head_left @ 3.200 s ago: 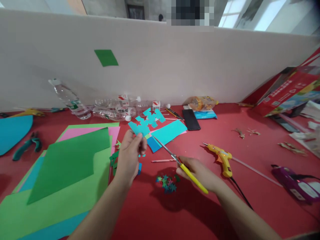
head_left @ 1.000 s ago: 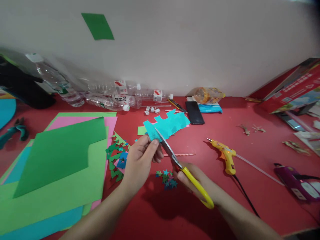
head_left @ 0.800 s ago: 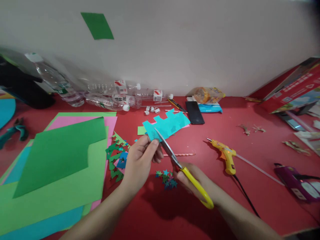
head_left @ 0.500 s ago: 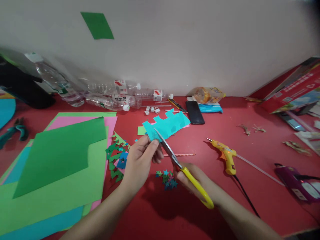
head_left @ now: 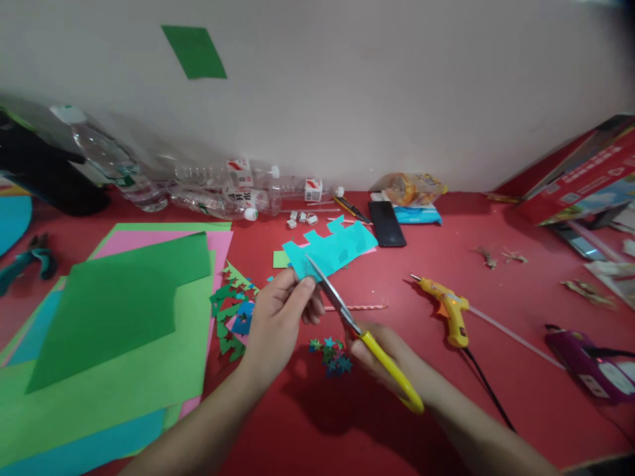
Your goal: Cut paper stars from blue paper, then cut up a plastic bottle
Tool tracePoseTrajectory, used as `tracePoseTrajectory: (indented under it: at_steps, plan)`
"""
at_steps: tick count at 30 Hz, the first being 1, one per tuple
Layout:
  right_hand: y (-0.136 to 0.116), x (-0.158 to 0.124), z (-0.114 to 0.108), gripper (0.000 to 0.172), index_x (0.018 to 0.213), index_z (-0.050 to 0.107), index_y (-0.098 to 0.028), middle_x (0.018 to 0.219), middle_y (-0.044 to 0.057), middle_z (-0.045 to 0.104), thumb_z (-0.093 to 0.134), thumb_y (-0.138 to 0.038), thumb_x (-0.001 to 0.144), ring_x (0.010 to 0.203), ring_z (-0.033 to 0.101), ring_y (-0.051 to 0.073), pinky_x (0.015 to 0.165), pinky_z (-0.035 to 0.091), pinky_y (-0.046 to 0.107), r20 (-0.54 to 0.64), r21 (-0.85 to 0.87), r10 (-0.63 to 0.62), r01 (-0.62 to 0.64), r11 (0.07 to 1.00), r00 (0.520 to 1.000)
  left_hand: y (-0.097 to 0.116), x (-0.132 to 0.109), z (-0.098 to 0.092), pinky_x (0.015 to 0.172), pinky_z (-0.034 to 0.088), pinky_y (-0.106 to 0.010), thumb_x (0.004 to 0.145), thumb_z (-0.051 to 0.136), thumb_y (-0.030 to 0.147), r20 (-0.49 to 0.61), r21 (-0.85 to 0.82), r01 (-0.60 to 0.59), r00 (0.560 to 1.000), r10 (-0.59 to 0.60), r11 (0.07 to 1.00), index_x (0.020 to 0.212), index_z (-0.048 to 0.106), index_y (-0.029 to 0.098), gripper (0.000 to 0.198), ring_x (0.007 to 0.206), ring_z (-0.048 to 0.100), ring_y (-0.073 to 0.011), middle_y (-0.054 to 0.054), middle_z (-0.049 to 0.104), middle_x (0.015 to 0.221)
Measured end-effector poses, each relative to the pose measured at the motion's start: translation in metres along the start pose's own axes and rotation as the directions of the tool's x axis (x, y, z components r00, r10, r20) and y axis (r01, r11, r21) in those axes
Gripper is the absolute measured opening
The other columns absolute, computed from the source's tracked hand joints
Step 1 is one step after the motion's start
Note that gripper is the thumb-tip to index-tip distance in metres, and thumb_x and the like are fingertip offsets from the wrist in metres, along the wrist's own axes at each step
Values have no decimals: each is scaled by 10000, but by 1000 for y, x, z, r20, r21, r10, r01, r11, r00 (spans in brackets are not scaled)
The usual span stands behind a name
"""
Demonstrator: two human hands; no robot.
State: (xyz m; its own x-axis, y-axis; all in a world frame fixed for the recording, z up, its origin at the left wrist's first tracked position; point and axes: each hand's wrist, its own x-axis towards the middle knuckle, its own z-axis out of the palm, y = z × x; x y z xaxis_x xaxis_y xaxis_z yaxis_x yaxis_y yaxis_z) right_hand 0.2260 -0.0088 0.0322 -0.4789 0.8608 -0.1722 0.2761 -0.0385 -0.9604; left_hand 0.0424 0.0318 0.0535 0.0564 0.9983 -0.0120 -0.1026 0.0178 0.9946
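My left hand [head_left: 282, 317] pinches the near left corner of a turquoise sheet of paper [head_left: 342, 246], whose far edge is cut into notches. In my right hand [head_left: 380, 350] is a pair of scissors [head_left: 384, 367] with yellow handles. Their blades point up and left and lie across the paper just beside my left thumb. Below the blades, small paper stars [head_left: 331, 357] in green, blue and pink are heaped on the red table [head_left: 278, 423]. Cut paper scraps [head_left: 231, 311] lie left of my left hand.
Coloured paper sheets [head_left: 124, 311] are stacked at left, near pliers [head_left: 30, 264]. Plastic bottles [head_left: 213, 200] line the wall, with a phone [head_left: 387, 223] right of them. At right lie a yellow glue gun [head_left: 449, 307] with its cord and a purple power strip [head_left: 590, 367].
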Motion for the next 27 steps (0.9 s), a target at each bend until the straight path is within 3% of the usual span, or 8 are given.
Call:
tracePoseTrajectory:
  at_steps: [15,19,27]
  plan:
    - [4,1,-5,555,708,385,-209,663,-48,326,379,-739,874,591,256,111,516,231,258,25,-22,18,-17,1000,1000,9,6,-3,495,464,-220,864,536,240,36,39,-19,999,18,999,654,585,176,224,484,573,-98,15,626,547]
    - [6,0,-7,547,719,390,-208,671,-48,329,406,-733,871,591,267,108,521,242,255,47,-20,36,-36,999,998,12,11,-12,471,436,-196,815,589,208,-25,25,-39,999,40,999,650,578,189,166,462,549,-85,39,602,510]
    - [10,0,-8,532,725,384,-217,610,-63,320,437,-727,868,517,268,88,446,225,235,105,133,-20,6,991,994,4,9,-14,448,399,-191,783,627,231,-10,-139,70,997,-72,988,699,610,189,96,445,531,-80,41,601,499]
